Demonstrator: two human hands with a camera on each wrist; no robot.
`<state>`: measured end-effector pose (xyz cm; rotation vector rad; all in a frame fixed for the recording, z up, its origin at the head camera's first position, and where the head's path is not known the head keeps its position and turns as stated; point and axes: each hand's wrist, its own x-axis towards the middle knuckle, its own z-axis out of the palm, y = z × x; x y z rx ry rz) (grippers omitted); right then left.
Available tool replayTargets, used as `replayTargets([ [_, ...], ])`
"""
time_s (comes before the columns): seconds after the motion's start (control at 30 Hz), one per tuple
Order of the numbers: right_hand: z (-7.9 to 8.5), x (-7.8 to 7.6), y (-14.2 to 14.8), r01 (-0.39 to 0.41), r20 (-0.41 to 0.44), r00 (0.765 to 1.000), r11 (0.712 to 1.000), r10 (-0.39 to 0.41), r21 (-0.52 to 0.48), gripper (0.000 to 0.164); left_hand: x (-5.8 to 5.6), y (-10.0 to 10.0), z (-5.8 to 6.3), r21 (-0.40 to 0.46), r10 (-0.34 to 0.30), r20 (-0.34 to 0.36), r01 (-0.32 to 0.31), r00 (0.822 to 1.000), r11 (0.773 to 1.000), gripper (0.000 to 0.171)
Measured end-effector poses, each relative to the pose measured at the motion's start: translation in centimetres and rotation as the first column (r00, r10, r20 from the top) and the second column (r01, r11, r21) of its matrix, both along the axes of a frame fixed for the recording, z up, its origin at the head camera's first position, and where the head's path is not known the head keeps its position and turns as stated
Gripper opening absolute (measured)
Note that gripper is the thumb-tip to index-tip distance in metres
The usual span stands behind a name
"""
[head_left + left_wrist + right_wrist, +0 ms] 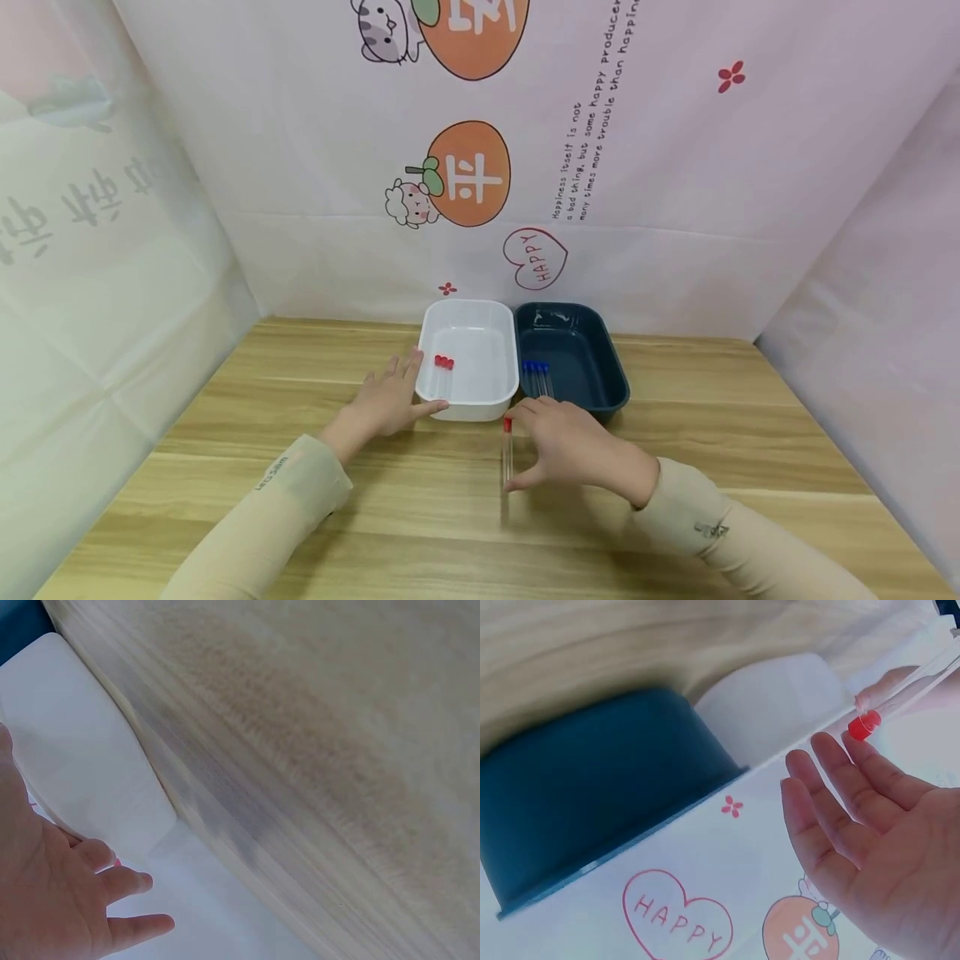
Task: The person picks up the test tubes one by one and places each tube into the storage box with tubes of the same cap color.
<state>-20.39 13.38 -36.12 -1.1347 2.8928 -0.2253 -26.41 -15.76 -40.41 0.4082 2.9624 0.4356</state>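
Note:
My right hand (566, 442) pinches a clear test tube with a red cap (507, 427) between thumb and fingertips, close over the table in front of the bins. The capped end meets the fingers, the far end the thumb. In the right wrist view the red cap (865, 724) is at the index fingertip, and the other fingers are extended. My left hand (388, 396) rests on the white bin (480, 410), fingers spread along its left side and thumb at its front rim. Several red-capped tubes (444, 363) lie inside it.
Against the white bin's right side stands a dark blue bin (617, 385) holding several blue-capped tubes (536, 367), partly hidden by my right hand. Both sit on a wooden table (390, 517) near its back edge, before a printed cloth (637, 275).

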Motion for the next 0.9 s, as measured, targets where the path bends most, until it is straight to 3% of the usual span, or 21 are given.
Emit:
replayTargets([
  [0.5,1.0,-1.2,-0.3,-0.053,-0.101,0.994,0.996,0.046,-0.076,0.088,0.3,0.0,0.3,-0.014,0.002,-0.007,-0.002,1.000,1.000,0.108],
  [0.9,1.7,-2.9,-1.1,-0.014,-0.038,0.999,0.992,0.010,-0.123,0.091,0.2,0.1,0.3,-0.018,0.003,-0.008,-0.003,1.000,1.000,0.108],
])
